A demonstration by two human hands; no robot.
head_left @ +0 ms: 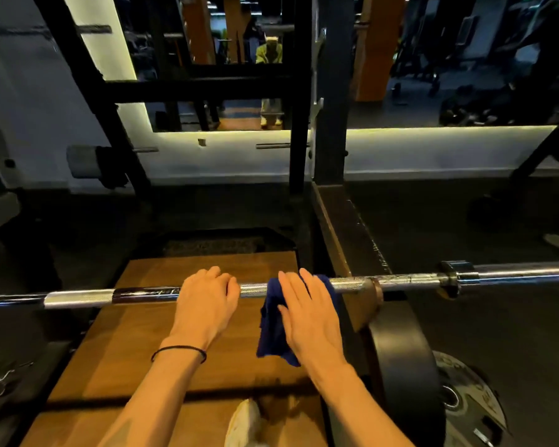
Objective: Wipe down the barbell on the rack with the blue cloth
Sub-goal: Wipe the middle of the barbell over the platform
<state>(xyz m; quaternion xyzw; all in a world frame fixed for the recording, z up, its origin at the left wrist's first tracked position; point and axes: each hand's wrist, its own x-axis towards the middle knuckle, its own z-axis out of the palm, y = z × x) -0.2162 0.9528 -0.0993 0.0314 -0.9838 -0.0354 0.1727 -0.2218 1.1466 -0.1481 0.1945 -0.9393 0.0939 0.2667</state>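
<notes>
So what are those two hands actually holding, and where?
Left hand grips the bare barbell shaft; right hand lies on the blue cloth draped over it.

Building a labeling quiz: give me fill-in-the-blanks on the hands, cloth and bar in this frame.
1. The blue cloth is draped over the ____, its loose end hanging below.
2. The ____ hand presses the cloth against the bar with straight fingers.
3. The left hand curls its fingers over the barbell and wears a black ____ on the wrist.
4. Under both hands lies a ____ platform.

Missing words: barbell; right; band; wooden
</notes>
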